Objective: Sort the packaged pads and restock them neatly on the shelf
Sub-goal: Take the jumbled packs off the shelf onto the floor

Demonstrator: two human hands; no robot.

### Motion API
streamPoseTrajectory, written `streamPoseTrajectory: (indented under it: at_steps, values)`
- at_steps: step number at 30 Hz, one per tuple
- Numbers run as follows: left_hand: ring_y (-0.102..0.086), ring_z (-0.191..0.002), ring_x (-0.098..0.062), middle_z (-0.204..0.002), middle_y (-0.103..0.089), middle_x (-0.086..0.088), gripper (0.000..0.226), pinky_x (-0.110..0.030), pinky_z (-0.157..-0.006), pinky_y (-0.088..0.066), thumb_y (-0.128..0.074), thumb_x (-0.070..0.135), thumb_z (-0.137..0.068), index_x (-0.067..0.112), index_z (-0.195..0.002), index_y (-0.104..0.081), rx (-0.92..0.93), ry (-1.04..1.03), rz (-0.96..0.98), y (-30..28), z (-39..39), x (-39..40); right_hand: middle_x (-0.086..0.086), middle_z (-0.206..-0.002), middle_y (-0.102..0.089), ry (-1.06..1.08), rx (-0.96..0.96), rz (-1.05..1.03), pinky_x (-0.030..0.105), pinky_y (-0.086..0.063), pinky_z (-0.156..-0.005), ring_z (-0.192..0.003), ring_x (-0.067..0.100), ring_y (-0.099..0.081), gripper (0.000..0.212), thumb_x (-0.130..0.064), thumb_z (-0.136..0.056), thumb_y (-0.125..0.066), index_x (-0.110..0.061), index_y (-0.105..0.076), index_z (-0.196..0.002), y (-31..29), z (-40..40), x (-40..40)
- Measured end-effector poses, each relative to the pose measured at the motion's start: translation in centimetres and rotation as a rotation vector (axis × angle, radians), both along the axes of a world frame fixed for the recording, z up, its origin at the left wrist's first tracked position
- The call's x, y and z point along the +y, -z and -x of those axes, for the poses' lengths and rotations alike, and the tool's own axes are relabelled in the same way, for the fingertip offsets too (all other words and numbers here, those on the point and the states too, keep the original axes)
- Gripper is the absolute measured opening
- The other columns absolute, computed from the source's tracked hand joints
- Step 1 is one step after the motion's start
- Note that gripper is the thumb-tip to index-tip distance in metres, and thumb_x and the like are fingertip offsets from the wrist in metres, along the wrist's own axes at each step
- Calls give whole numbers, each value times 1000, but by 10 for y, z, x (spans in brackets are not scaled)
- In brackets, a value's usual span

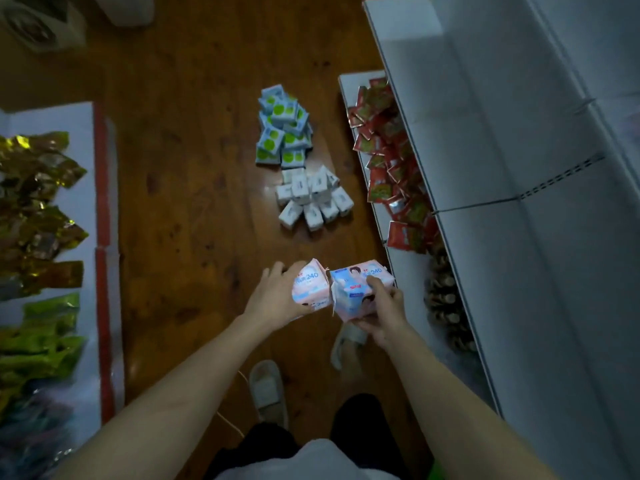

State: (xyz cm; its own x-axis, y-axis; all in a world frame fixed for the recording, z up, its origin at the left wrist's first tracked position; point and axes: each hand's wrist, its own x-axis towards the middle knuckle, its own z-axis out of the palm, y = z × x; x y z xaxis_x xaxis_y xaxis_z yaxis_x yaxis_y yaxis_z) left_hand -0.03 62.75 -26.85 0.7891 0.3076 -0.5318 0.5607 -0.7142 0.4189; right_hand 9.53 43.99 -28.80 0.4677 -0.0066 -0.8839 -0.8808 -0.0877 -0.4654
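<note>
I hold two groups of pink pad packs marked 240 above the floor. My left hand grips the left pink packs from their left side. My right hand grips the right pink packs, thumb on top and fingers underneath. The two groups touch end to end. On the wooden floor ahead lie a heap of green-dotted blue packs and, nearer, a heap of white packs. The white shelf unit stands at my right.
The lower shelf at right holds red sachets and dark items further down. A white shelf with a red edge at left carries gold and green packets. My slippered feet stand on the floor below my hands.
</note>
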Motion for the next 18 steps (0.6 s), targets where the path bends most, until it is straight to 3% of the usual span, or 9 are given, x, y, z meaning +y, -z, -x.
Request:
streamPoseTrajectory:
  at_steps: [5,11,14,17,18]
  values:
    - [-40,-122,-28,-133,-42,-6,91,-40,-99,-39,-73,48,-77,27,-150,-22,118,-105,60,82,-44,-11,12,-126,-62,-144,94,91,57,-57,-81,-94,27,-69,63,-33,-87,-72,-22,-40,-140,100,-63,-7]
    - [-41,-121,-20,-137,-42,-1,89,-34,-92,-41,-78,47,-74,23,-143,-28,253,-91,126,253,-88,-6,7,-118,-69,-270,211,122,52,-60,-73,-93,27,-72,56,-39,-86,-72,-22,-50,-134,265,-128,-6]
    - [-46,-114,-28,-128,-47,-8,82,-37,-85,-37,-80,45,-71,14,-134,-37,299,-62,166,357,-110,3,9,-114,-69,-367,205,170,45,-61,-63,-92,27,-71,52,-40,-84,-73,-17,-54,-127,357,-152,8]
    - [-53,-100,-33,-111,-53,-13,67,-35,-71,-35,-81,45,-68,11,-114,-47,298,-74,187,454,-128,14,10,-115,-66,-368,111,290,47,-61,-66,-95,27,-69,58,-41,-78,-77,-13,-55,-123,448,-171,24]
    - [-53,-98,-33,-109,-54,-14,66,-35,-70,-35,-82,45,-67,10,-112,-48,295,-84,184,481,-131,19,10,-115,-65,-355,105,305,45,-61,-61,-93,26,-68,58,-40,-79,-77,-12,-54,-124,473,-174,30]
